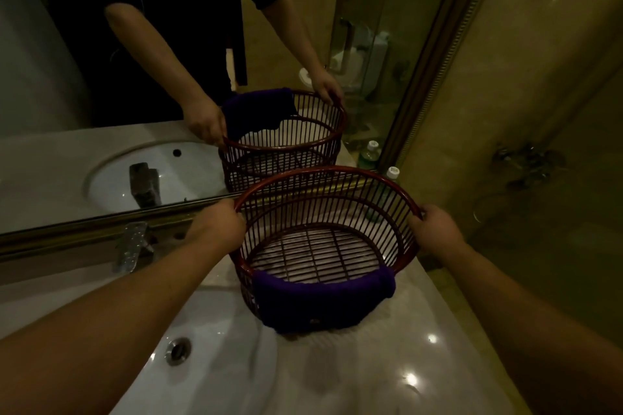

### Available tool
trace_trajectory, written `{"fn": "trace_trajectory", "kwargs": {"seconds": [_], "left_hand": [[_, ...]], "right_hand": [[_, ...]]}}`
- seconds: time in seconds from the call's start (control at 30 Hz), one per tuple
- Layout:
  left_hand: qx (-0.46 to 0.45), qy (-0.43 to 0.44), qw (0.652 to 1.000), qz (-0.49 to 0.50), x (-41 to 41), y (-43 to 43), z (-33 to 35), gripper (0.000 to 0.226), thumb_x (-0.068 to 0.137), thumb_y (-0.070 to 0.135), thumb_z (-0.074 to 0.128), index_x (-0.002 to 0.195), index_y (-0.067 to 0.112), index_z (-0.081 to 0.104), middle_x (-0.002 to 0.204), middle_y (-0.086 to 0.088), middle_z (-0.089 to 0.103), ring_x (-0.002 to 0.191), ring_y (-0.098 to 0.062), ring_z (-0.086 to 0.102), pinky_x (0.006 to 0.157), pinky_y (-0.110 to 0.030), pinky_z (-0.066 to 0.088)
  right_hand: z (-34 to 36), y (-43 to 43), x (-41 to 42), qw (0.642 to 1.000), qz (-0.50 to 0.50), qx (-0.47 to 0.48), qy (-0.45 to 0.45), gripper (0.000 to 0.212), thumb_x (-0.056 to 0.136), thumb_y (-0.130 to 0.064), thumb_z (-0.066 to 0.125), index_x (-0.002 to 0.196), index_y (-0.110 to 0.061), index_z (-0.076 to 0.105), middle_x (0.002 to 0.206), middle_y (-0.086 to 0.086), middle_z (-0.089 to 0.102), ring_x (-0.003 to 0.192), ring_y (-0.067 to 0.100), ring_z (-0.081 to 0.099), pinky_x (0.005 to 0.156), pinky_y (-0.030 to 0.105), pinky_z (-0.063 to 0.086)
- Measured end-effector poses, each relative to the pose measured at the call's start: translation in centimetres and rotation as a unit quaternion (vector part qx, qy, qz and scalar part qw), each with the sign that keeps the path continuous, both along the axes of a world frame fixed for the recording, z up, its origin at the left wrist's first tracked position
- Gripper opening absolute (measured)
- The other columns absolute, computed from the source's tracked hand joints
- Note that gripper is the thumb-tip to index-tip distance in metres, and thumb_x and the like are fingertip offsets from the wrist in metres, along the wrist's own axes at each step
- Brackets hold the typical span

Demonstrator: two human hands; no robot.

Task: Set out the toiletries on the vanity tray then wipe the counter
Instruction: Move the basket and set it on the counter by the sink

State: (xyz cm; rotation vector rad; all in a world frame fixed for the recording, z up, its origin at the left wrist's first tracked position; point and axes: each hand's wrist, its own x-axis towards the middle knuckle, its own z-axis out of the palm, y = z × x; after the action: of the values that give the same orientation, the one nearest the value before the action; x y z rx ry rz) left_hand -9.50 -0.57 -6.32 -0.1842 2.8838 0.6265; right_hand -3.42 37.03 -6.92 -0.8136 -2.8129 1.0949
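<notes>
A round, dark red slatted basket (337,175) stands on the pale stone counter (387,364), right of the sink. Nothing lies inside it; its grid floor shows. A purple cloth (320,303) hangs folded over the near rim. My left hand (219,222) grips the rim on the left side. My right hand (435,229) grips the rim on the right side. Behind the basket, against the mirror, stands a clear bottle with a white cap (392,173).
A white sink basin (215,340) with a metal drain (177,349) lies at the lower left, a chrome faucet (133,246) behind it. The gold-framed mirror (101,222) runs along the back and repeats the scene. A tiled wall closes the right.
</notes>
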Motion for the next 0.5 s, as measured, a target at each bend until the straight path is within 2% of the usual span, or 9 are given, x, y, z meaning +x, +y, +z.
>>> {"fn": "trace_trajectory", "kwargs": {"seconds": [0.23,0.5], "left_hand": [[-0.01,-0.009,1.0,-0.002,-1.0,1.6,0.0,0.02,0.101,0.027,0.046,0.109,0.017,0.062,0.105,-0.012,0.067,0.094,-0.032,0.064,0.084,-0.044,0.057],[-0.008,0.001,1.0,0.001,-1.7,2.7,-0.5,0.018,0.1,0.026,0.046,0.104,0.017,0.06,0.101,-0.013,0.065,0.091,-0.033,0.063,0.08,-0.042,0.056]], "right_hand": [[0.0,1.9,-0.9,1.0,-0.001,0.002,-0.014,0.015,0.104,-0.023,0.055,0.091,-0.03,0.055,0.084,0.002,0.07,0.072,0.015,0.07,0.051,0.027,0.051],[-0.3,3.3,-1.5,1.0,0.016,0.001,-0.006,0.006,0.105,-0.022,0.053,0.106,-0.026,0.058,0.091,0.002,0.07,0.079,0.017,0.071,0.061,0.031,0.056]]}}
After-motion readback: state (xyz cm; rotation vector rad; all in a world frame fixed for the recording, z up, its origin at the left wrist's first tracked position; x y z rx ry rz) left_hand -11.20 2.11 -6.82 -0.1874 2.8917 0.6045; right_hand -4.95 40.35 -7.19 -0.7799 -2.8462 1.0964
